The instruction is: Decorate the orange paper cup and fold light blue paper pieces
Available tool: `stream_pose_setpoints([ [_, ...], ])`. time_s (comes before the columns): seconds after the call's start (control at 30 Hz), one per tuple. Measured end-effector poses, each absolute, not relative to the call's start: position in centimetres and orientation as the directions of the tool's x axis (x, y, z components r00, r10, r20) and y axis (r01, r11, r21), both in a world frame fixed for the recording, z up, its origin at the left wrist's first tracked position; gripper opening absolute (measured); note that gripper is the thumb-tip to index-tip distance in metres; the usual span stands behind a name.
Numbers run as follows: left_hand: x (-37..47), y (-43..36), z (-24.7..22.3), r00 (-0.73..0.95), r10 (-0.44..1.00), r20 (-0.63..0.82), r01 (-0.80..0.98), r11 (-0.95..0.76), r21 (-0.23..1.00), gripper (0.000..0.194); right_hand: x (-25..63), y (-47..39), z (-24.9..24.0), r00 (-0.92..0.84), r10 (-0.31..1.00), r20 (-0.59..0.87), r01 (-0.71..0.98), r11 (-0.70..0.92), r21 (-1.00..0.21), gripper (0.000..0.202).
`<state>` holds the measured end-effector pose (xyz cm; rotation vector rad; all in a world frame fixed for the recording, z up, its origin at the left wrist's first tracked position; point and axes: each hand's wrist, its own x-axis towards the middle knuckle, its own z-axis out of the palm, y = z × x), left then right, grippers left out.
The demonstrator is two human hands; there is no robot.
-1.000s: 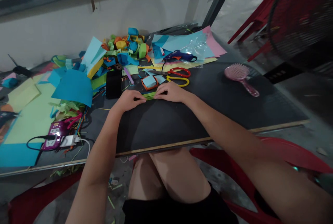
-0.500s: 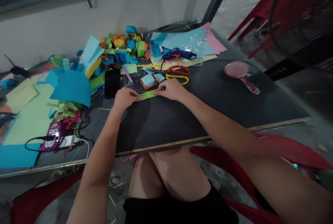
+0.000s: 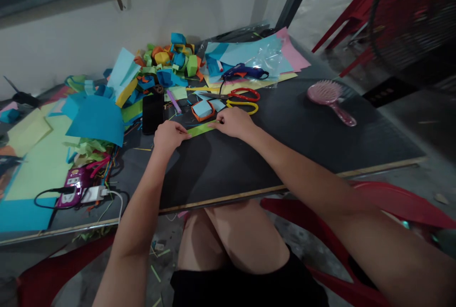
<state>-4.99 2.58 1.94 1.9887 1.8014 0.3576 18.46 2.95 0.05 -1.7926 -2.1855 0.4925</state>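
Note:
A narrow green paper strip (image 3: 201,129) lies low over the dark tabletop, stretched between my two hands. The fingers of my left hand (image 3: 170,136) are closed on its left end. My right hand (image 3: 233,122) pinches the right end. Just beyond the strip sits a small orange-rimmed paper piece with light blue on top (image 3: 203,109). Scissors with one red and one yellow handle (image 3: 244,100) lie behind my right hand. A black phone (image 3: 153,114) is beside my left hand, with a purple stick (image 3: 174,101) to its right.
Folded coloured paper pieces (image 3: 166,62) are heaped at the back. A blue glue gun (image 3: 244,71) lies on paper sheets, a pink hairbrush (image 3: 331,99) at the right. Left are paper sheets (image 3: 42,155) and a purple device (image 3: 74,186) with cables. A fan (image 3: 413,26) stands far right.
My left hand has shifted slightly left, and more of the green strip shows between my hands. My right hand has barely moved.

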Motion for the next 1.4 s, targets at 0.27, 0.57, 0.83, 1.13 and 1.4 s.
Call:
stream_pose_setpoints([
  [0.27, -0.4, -1.3, 3.1, 0.236, 0.964, 0.125, 0.967, -0.246, 0.064, 0.02, 17.6, 1.4, -0.6, -0.433, 0.789, 0.437, 0.773, 0.574, -0.271, 0.019],
  [0.57, -0.3, -4.4, -0.1, 0.33, 0.944, 0.003, 0.944, -0.33, -0.03, 0.054, 18.0, 2.7, -3.2, -0.799, 0.55, 0.245, 0.496, 0.832, -0.249, 0.052],
  [0.83, -3.6, -5.8, 0.1, 0.31, 0.951, -0.004, 0.95, -0.31, -0.026, 0.075, 19.0, 0.7, -2.6, -0.729, 0.673, 0.123, 0.624, 0.727, -0.286, 0.068],
  [1.13, -2.3, -5.6, 0.7, 0.401, 0.91, 0.104, 0.915, -0.393, -0.089, 0.04, 18.8, -3.1, -0.6, -0.654, 0.723, 0.224, 0.737, 0.675, -0.027, 0.036],
  [1.4, -0.3, -2.8, 0.9, 0.663, 0.727, 0.177, 0.739, -0.599, -0.308, 0.027, 18.4, -2.2, -0.7, -0.64, 0.679, 0.358, 0.743, 0.666, 0.065, 0.019],
])
